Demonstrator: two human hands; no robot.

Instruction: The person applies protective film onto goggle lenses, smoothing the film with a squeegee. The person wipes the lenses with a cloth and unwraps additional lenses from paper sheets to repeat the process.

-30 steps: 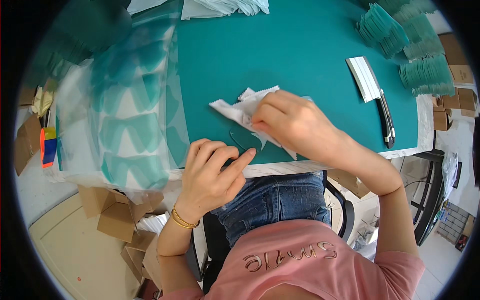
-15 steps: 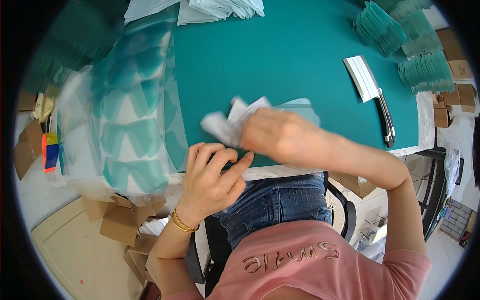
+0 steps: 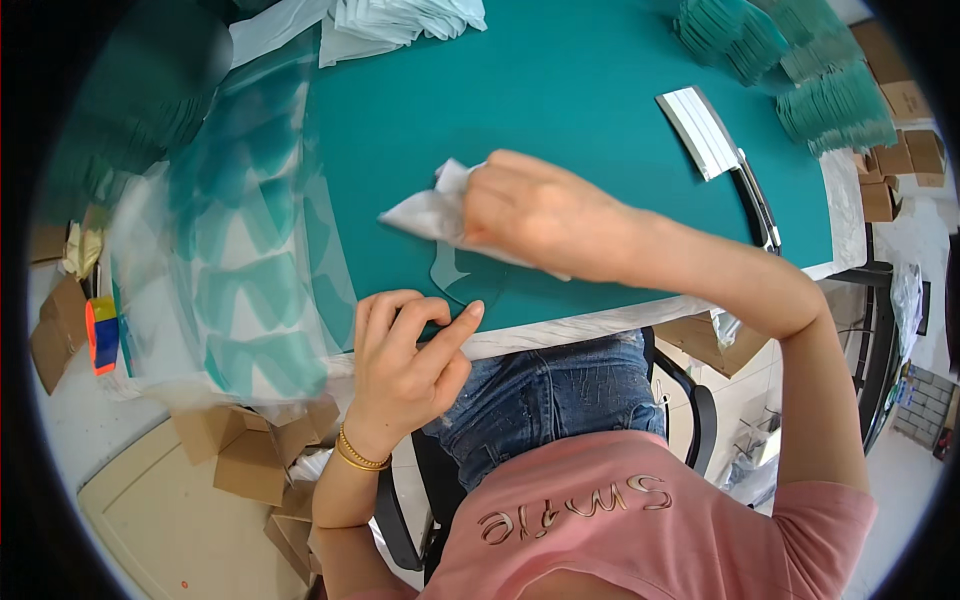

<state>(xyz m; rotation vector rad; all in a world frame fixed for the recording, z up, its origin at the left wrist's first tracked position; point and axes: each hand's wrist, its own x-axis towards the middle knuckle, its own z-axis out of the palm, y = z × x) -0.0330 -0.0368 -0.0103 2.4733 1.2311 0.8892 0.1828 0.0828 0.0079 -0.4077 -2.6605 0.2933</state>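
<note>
A crumpled white cloth (image 3: 428, 216) is bunched in my right hand (image 3: 535, 215), its fingers closed round it over the table mat. Beneath the cloth lies a thin clear lens-shaped sheet (image 3: 450, 272), partly covered by the cloth and hand. My left hand (image 3: 405, 350) rests at the mat's near edge, fingers bent and spread, holding nothing. One of its fingertips presses down at the near edge of the clear sheet.
Overlapping clear and green visor-shaped sheets (image 3: 255, 260) lie at left. White cloths (image 3: 400, 22) are piled at the far side. A cleaver (image 3: 705, 135) with a black handle lies at right, before stacks of green sheets (image 3: 835, 110). Cardboard boxes (image 3: 250, 455) stand below the table.
My right hand and the cloth have moved up and left over the mat, showing more of the clear sheet's near part. The whole view has shifted slightly; my left hand keeps its pose.
</note>
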